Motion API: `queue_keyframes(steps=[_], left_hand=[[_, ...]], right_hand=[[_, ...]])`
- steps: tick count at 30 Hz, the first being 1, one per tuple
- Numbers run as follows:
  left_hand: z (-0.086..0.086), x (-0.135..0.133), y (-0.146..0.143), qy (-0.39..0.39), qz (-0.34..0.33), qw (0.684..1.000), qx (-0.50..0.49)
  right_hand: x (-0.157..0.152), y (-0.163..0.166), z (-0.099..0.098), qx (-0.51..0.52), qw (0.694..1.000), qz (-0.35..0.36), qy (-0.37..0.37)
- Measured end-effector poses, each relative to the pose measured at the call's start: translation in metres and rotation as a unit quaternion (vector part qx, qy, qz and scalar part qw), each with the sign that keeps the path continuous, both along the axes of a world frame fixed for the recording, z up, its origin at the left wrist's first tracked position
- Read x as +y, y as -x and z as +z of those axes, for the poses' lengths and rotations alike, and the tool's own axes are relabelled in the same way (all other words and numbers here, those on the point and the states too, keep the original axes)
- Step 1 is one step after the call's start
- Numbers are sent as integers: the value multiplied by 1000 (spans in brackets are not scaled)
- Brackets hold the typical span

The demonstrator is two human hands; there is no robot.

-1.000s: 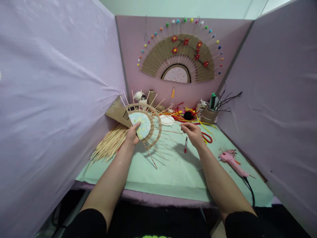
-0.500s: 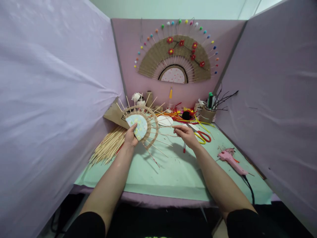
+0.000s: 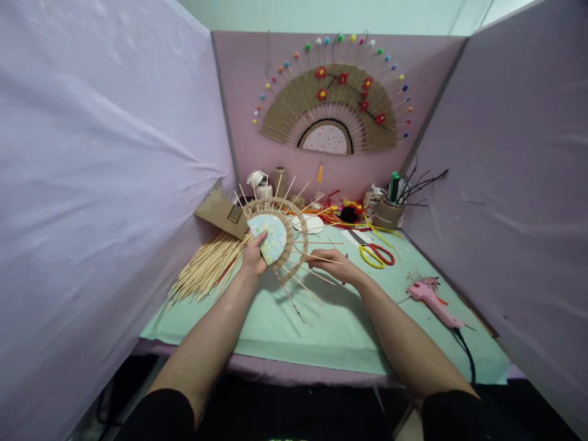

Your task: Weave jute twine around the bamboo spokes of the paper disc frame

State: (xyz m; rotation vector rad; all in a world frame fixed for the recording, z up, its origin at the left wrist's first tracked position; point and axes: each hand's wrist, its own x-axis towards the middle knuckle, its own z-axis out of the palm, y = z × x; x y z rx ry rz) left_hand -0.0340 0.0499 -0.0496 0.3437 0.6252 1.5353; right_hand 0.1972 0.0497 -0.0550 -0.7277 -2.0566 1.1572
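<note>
My left hand (image 3: 256,254) grips the small half-round fan frame (image 3: 271,237) by its blue-and-yellow patterned centre, thumb lying on top. Thin wooden sticks fan out from that centre, with brown twine (image 3: 303,228) woven across them in an inner band and an outer ring. At the ring's right edge is my right hand (image 3: 331,264), its fingertips pinched together close to the weaving, partly behind a stick. The strand of twine in that pinch is barely visible now.
Behind stands a large finished fan (image 3: 335,92) with red flowers. Bundled sticks (image 3: 202,269) and cardboard (image 3: 220,211) lie left. Scissors (image 3: 377,254), a pink glue gun (image 3: 434,303) and a pot of twigs (image 3: 388,213) are to the right. Fabric walls enclose both sides.
My right hand has moved left and slightly down, from holding the strand stretched out to beside the outer ring. The fan frame has shifted slightly right in view.
</note>
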Motion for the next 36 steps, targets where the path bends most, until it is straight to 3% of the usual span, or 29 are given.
queue_keyframes(steps=[3,8,11,19,25,27,33,36], left_hand=[[1,0,0,3,15,1000,-7],[4,1,4,7,34,999,-20],[4,1,4,13,33,999,-19],[-3,-2,-6,20,-5,1000,13],[-5,-4,-11,30,-31,998,38],[-4,-8,-10,28,-67,996,45],[-4,-24,-11,-31,-258,963,65],[-7,-24,-11,-34,-281,955,88]], right_hand=[[-2,3,-2,5,1000,-15,14],[-1,4,-6,98,985,-37,135],[4,5,-11,154,972,-49,168],[6,16,-18,286,921,-35,261],[1,23,-12,298,901,-91,302],[3,23,-11,294,904,-114,288],[6,19,-10,292,919,-116,239],[5,17,-9,280,927,-112,221]])
